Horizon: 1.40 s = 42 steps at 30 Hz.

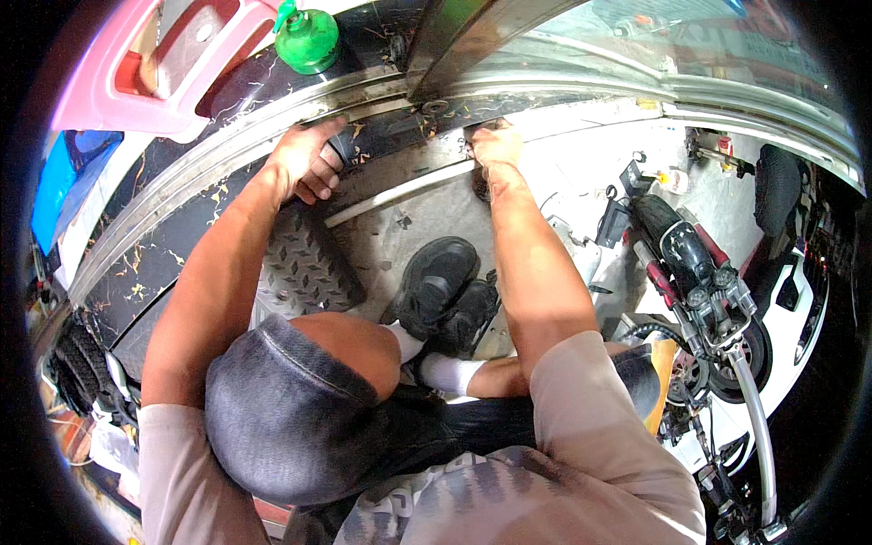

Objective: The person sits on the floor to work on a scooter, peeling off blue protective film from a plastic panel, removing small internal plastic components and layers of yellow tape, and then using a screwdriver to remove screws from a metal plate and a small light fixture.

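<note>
At the edge of a black, gold-veined ledge (238, 186), my left hand (307, 165) is closed, its fingers curled by a dark curved piece (341, 148) whose kind I cannot make out. To the right, my right hand (498, 145) is closed too, near the underside of the ledge. Something dark shows beside its fingers, too hidden to name. A pale straight bar (400, 193) slants between the two hands, its upper end close to my right hand. Below my left hand stands a dark tyre (313, 263) with chunky tread.
A green round bottle (309, 44) and a pink plastic stool (182, 82) stand on the ledge. Metal door tracks (363, 89) run along it. My black shoes (440, 277) rest on the pale floor. A motorcycle (695, 272) with bare handlebars stands at right.
</note>
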Motion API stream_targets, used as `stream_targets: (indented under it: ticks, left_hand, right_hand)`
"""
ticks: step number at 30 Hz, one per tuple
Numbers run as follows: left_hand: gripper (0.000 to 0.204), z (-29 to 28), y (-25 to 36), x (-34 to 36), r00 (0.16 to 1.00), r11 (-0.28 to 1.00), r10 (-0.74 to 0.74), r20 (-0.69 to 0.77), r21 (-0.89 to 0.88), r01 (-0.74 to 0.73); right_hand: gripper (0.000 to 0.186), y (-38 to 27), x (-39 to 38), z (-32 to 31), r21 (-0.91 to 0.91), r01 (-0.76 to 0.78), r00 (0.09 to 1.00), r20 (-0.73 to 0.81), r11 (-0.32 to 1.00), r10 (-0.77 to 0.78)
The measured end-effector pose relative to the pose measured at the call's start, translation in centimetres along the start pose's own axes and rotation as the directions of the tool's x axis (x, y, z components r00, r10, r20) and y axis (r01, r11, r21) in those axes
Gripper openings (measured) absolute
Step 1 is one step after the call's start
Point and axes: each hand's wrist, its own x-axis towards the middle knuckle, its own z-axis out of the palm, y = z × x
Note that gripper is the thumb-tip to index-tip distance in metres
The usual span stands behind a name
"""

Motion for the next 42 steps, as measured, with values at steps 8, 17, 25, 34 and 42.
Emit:
stream_targets:
  ticks: [8,17,25,34,42]
  left_hand:
    - [0.077,0.0,-1.0,1.1,1.000,1.000,-0.001,-0.015,-0.012,0.001]
    - [0.074,-0.3,-1.5,2.9,0.998,1.000,0.003,0.060,0.023,-0.004]
    - [0.085,-0.1,-1.7,3.1,0.998,0.996,0.020,0.051,0.088,-0.024]
    - [0.088,-0.4,-1.7,3.7,0.986,1.000,-0.030,0.166,0.014,0.028]
    - [0.079,-0.1,-0.8,1.6,0.999,0.999,0.012,0.048,0.052,-0.015]
  right_hand:
    - [0.008,0.0,-1.9,-2.9,0.292,-0.029,0.999,0.053,0.956,0.014]
    - [0.009,0.7,-16.3,-25.2,0.481,-0.064,0.919,-0.313,0.874,0.239]
    - [0.013,9.7,-30.0,-45.3,0.064,-0.194,0.740,-0.646,0.979,0.189]
    - [0.019,14.2,-30.6,-51.7,0.146,-0.521,0.627,-0.603,0.841,0.493]
    - [0.025,5.9,-20.1,-31.5,-0.375,-0.032,0.999,0.014,0.927,0.040]
